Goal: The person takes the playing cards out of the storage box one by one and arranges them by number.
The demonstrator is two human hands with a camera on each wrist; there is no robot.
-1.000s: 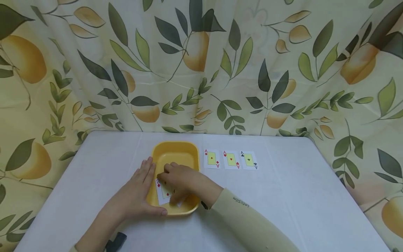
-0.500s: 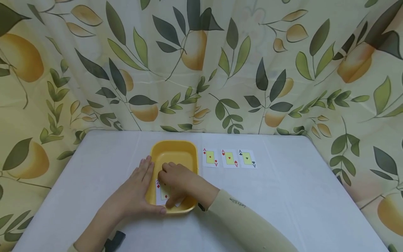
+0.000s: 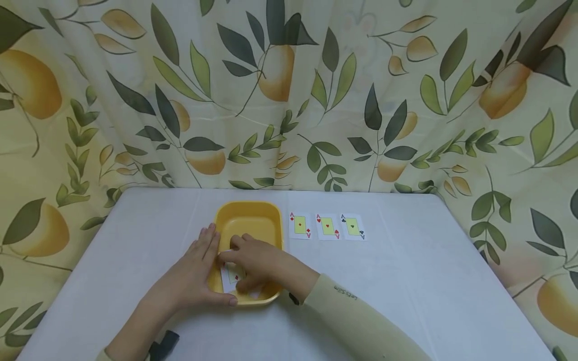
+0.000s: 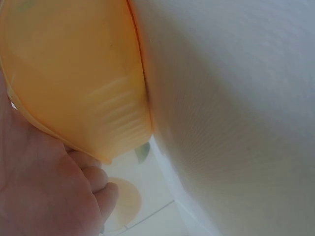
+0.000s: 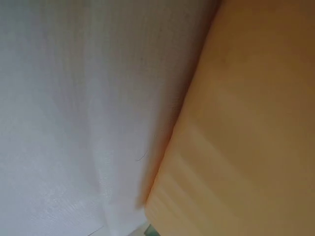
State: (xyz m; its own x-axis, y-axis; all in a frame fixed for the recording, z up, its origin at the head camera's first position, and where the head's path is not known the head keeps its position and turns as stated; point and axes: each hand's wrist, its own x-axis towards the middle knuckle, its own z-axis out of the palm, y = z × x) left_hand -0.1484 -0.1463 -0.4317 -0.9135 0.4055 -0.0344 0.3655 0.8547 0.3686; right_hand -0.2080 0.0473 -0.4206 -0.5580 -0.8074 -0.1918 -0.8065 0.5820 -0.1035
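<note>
A yellow plastic tray (image 3: 247,206) stands on the white-covered table. My left hand (image 3: 187,273) lies along its left side, fingers straight against the wall and thumb at the front rim; the left wrist view shows the palm (image 4: 39,182) beside the tray wall (image 4: 74,69). Inside the tray, my right hand (image 3: 255,263) bends its fingers over a playing card (image 3: 228,283) with red diamonds, index finger across its upper part and thumb near its lower right. Much of this card is hidden under the hand. Another white card piece (image 3: 256,292) shows under the thumb side.
Right of the tray lie three aces face up in a row: diamonds (image 3: 300,225), hearts (image 3: 327,226) and clubs (image 3: 352,227). A fruit-and-leaf patterned curtain (image 3: 289,125) hangs behind the table (image 3: 406,281).
My right index finger has shifted left across the diamond card's top, covering its corner number. The card has turned slightly and less of it shows. My left hand and the aces keep their places.
</note>
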